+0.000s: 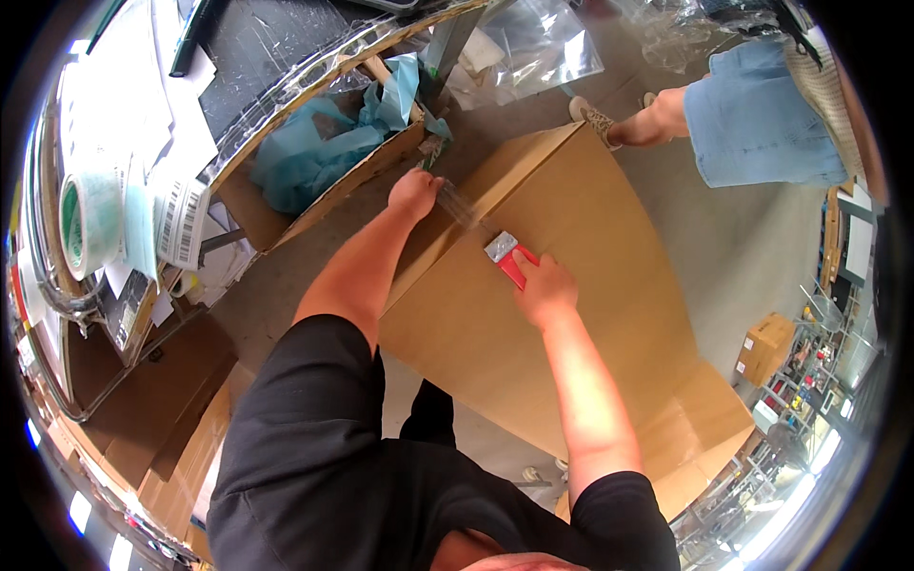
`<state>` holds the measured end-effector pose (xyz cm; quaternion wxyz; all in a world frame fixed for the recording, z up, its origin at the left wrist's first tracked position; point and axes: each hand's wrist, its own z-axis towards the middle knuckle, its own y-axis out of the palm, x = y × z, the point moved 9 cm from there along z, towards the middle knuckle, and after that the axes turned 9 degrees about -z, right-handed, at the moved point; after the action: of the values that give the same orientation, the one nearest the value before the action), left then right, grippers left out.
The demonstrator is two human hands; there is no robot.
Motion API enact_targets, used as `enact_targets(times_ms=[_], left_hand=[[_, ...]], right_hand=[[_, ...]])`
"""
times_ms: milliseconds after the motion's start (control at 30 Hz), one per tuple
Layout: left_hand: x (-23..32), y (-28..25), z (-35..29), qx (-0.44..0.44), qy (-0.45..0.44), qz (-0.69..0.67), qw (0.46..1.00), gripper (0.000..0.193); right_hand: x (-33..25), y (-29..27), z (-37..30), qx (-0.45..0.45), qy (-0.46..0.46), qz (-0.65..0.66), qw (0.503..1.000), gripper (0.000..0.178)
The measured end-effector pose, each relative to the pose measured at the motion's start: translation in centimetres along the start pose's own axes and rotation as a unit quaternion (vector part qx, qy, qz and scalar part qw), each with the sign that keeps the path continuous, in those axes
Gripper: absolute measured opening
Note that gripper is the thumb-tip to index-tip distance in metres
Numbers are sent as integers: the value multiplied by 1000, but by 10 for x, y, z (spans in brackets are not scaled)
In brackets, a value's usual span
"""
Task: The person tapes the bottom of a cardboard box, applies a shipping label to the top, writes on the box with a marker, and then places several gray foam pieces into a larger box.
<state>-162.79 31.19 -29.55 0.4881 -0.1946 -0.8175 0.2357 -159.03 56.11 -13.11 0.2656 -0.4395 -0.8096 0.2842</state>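
Note:
A large brown cardboard box (609,276) stands in front of me, its long top face running from far left to near right. My right hand (546,288) is closed round the red handle of a scraper (502,249), whose wide, silvery flat end lies at the box's surface. Farther left, my left hand (415,197) is closed at one end of a clear strip of tape (459,205), which stretches over the box's left edge toward the scraper. The left fingertips are partly hidden.
At the left, an open carton (328,205) holds crumpled blue film beside a cluttered bench with a tape roll (88,221) and a label roll (181,222). Clear plastic bags (533,57) lie on the floor beyond. Another person (762,119) stands at the far right.

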Motion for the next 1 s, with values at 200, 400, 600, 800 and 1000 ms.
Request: enact_targets(times_ms=[200,400,600,800,1000], left_hand=[[-17,116,-11,-227,-106,-9,968,46],[-171,136,3,-136,-162,27,977,42],[34,75,-39,-66,-38,-232,970,31],[89,51,-80,-90,-107,-74,987,59],[52,124,-39,-10,-222,-738,637,32]], right_hand=[[2,4,5,25,-9,1,1000,63],[-27,-26,15,86,-75,18,993,56],[11,21,10,-8,-8,31,999,56],[-1,12,1,22,-46,29,998,64],[30,-8,-24,13,-74,46,996,63]])
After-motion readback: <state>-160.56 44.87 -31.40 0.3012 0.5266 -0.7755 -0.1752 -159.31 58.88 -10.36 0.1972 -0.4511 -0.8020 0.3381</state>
